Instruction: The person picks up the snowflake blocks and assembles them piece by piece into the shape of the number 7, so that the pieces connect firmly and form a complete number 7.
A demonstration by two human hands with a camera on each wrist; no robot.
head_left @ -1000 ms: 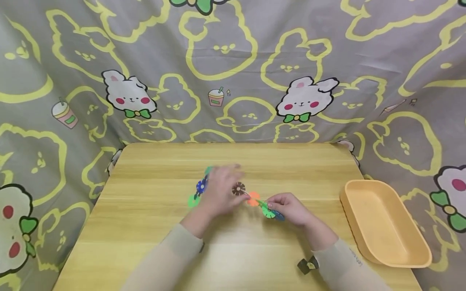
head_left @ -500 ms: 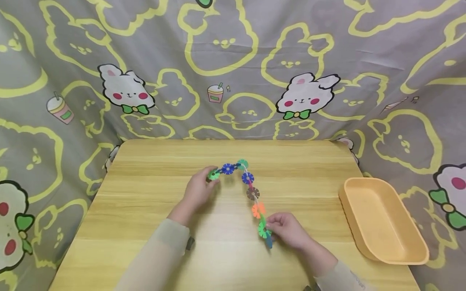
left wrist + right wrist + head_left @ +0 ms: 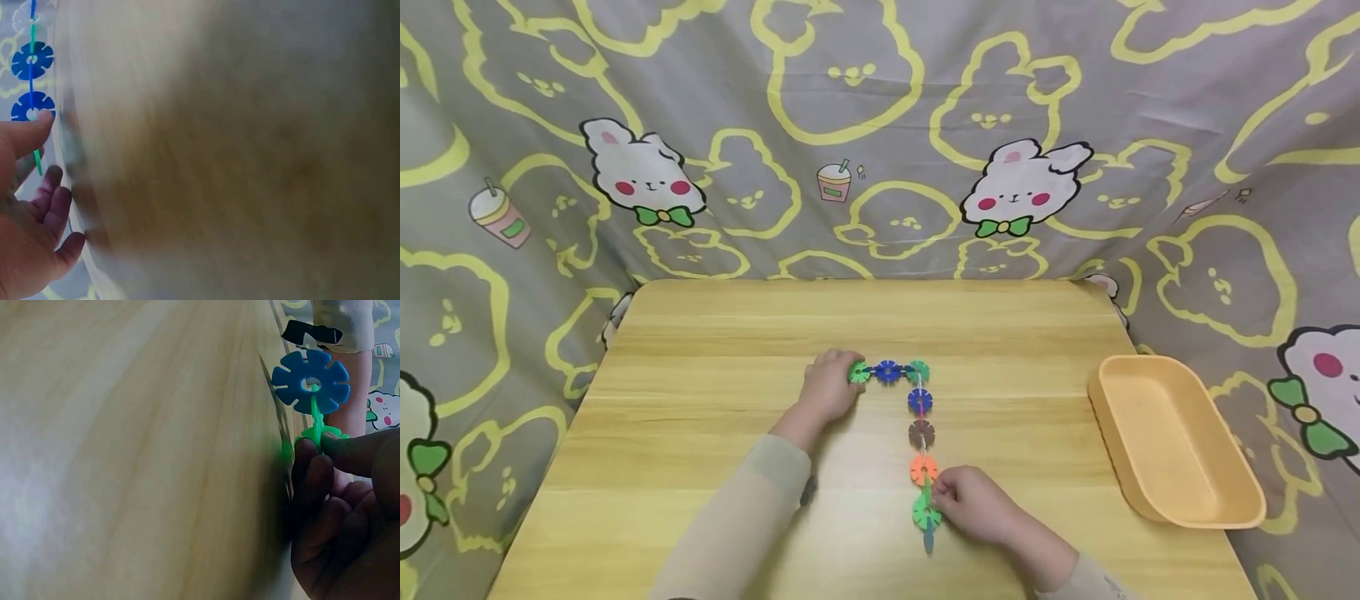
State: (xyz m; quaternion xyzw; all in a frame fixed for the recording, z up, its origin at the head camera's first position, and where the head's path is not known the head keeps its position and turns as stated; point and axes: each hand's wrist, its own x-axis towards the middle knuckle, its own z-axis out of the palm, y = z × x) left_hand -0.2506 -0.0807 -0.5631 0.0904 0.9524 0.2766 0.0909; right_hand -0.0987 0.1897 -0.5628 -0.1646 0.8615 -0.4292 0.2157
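A chain of notched plastic snowflake discs lies in an upside-down L in the head view. Its short arm runs from a green disc [image 3: 859,372] through a blue disc [image 3: 887,372] to a teal corner disc [image 3: 917,371]. From there a blue disc, a brown disc [image 3: 922,433], an orange disc [image 3: 923,471] and a light green disc [image 3: 926,513] come down toward the person, with a blue end disc [image 3: 312,382] seen flat in the right wrist view. My left hand [image 3: 830,385] pinches the chain's left end. Near the orange disc, my right hand [image 3: 976,503] pinches a green disc set edge-on.
An orange-yellow plastic tub [image 3: 1180,442] stands at the right edge of the wooden table [image 3: 700,333]. Behind the table and at its sides hangs a grey curtain [image 3: 895,108] printed with rabbits.
The left hand has gone from the chain's middle to its left end. The chain, bunched and slanted before, now forms a square corner. The right hand has come nearer the person, still pinching.
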